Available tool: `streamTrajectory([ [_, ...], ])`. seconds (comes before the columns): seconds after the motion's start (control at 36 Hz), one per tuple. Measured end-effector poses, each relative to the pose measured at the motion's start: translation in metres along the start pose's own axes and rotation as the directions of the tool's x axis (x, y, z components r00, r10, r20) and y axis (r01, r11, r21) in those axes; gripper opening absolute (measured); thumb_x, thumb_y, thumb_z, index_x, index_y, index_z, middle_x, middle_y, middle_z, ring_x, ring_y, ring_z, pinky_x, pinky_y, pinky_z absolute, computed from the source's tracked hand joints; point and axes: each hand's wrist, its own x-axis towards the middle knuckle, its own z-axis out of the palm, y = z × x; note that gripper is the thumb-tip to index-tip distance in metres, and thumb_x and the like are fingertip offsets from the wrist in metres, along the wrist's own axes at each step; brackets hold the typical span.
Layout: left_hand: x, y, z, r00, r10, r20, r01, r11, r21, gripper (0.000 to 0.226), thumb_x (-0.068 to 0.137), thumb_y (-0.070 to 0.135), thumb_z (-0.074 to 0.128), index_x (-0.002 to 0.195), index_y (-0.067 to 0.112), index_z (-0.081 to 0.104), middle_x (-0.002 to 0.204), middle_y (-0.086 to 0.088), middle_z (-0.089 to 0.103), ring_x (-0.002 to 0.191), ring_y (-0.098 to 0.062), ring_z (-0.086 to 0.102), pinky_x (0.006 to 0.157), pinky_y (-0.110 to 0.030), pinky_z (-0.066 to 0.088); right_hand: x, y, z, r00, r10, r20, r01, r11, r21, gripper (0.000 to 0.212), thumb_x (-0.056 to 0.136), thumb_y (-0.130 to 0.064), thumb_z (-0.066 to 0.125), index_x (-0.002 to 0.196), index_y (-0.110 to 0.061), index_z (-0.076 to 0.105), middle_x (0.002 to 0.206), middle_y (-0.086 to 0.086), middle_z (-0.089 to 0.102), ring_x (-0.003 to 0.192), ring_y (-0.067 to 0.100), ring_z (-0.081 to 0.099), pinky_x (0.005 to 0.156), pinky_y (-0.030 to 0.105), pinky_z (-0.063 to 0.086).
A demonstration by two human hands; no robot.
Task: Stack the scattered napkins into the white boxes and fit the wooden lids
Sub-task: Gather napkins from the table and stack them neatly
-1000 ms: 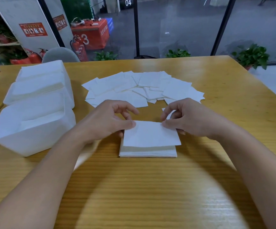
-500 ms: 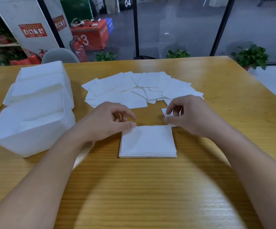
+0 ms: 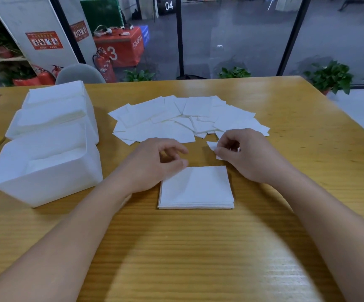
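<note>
A: What's the setting?

B: I see a wooden table by glass walls, with potted plants, red extinguishers and a grey chair beyond its far edge.

A: And the napkins?

B: A squared stack lies near me at centre, flat, edges square with the table's near edge; being square, it has no clear long axis. Loose napkins fan out further off. Three white boxes stand in a row at left.

A: Hands?

B: My left hand is loosely curled, thumb tip touching the stack's far-left corner, gripping nothing. My right hand pinches one napkin just beyond the stack.
</note>
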Motion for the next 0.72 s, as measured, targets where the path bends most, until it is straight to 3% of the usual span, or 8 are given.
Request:
streamTrajectory([
  [0.08,0.001,0.004,0.004,0.997,0.022,-0.079,-0.031,0.992,-0.125,0.027,0.108,0.04,0.066,0.134,0.043,0.069,0.103,0.014,0.08,0.093,-0.016,0.074,0.093,-0.039,0.058,-0.002,-0.01,0.007,0.996,-0.077,-0.037,0.081,0.986,0.143,0.017,0.101,-0.028,0.074,0.085,-0.024,0.072,0.082,-0.009,0.072,0.066,0.004,0.054,0.062,0.015,0.043],
  [0.19,-0.002,0.013,0.009,0.998,0.062,-0.033,-0.069,0.963,-0.262,0.035,0.116,0.036,0.049,0.148,0.036,0.062,0.115,0.007,0.081,0.111,-0.013,0.076,0.095,-0.037,0.058,-0.007,-0.021,0.019,0.985,-0.169,-0.041,0.174,0.957,0.23,0.016,0.101,-0.024,0.074,0.085,-0.023,0.072,0.082,-0.009,0.07,0.076,0.007,0.06,0.075,0.029,0.05],
  [0.42,-0.002,0.014,0.007,0.985,0.015,-0.174,-0.071,0.944,-0.324,0.024,0.106,0.038,0.068,0.105,0.021,0.085,0.107,0.007,0.082,0.109,-0.013,0.075,0.104,-0.045,0.057,-0.01,-0.023,0.019,0.973,-0.221,-0.07,0.232,0.936,0.264,0.007,0.103,-0.027,0.073,0.098,-0.026,0.078,0.1,-0.013,0.076,0.102,0.009,0.068,0.093,0.031,0.051],
  [0.5,0.0,0.011,0.007,0.96,0.038,-0.278,-0.149,0.909,-0.39,0.012,0.098,0.029,0.082,0.096,0.017,0.083,0.092,-0.013,0.077,0.086,-0.033,0.069,0.084,-0.052,0.054,-0.007,-0.019,0.016,0.965,-0.209,-0.161,0.233,0.961,0.149,0.016,0.103,-0.032,0.072,0.119,-0.031,0.074,0.124,-0.02,0.071,0.123,0.005,0.062,0.098,0.03,0.05],
  [0.56,0.0,0.011,0.005,0.941,0.042,-0.336,-0.19,0.888,-0.419,0.012,0.093,0.025,0.087,0.094,0.014,0.082,0.088,-0.022,0.072,0.075,-0.03,0.057,0.075,-0.044,0.047,-0.008,-0.018,0.013,0.962,-0.231,-0.149,0.241,0.969,0.056,0.035,0.104,-0.037,0.071,0.139,-0.035,0.065,0.144,-0.023,0.059,0.137,-0.002,0.051,0.101,0.021,0.046],
  [0.64,0.001,0.013,0.004,0.935,0.034,-0.354,-0.207,0.862,-0.464,0.018,0.089,0.015,0.09,0.098,0.008,0.076,0.088,-0.009,0.076,0.073,-0.016,0.06,0.074,-0.036,0.052,-0.01,-0.02,0.013,0.981,-0.165,-0.1,0.177,0.977,0.116,0.05,0.104,-0.042,0.07,0.151,-0.04,0.053,0.146,-0.026,0.058,0.107,-0.011,0.059,0.086,0.011,0.045],
  [0.69,0.001,0.013,0.003,0.944,0.01,-0.329,-0.195,0.823,-0.534,0.027,0.088,0.009,0.09,0.106,0.008,0.07,0.093,-0.019,0.077,0.079,-0.026,0.068,0.079,-0.045,0.056,-0.009,-0.021,0.013,0.983,-0.137,-0.12,0.157,0.971,0.181,0.047,0.102,-0.042,0.072,0.146,-0.041,0.056,0.131,-0.022,0.067,0.07,0.005,0.058,0.069,0.02,0.048],
  [0.72,0.0,0.013,0.003,0.949,0.003,-0.314,-0.188,0.807,-0.56,0.032,0.089,0.007,0.089,0.111,0.009,0.066,0.095,-0.024,0.077,0.082,-0.033,0.07,0.082,-0.049,0.055,-0.009,-0.021,0.013,0.982,-0.128,-0.138,0.154,0.969,0.195,0.046,0.101,-0.042,0.073,0.144,-0.041,0.057,0.127,-0.021,0.069,0.072,0.007,0.06,0.07,0.023,0.05],
])
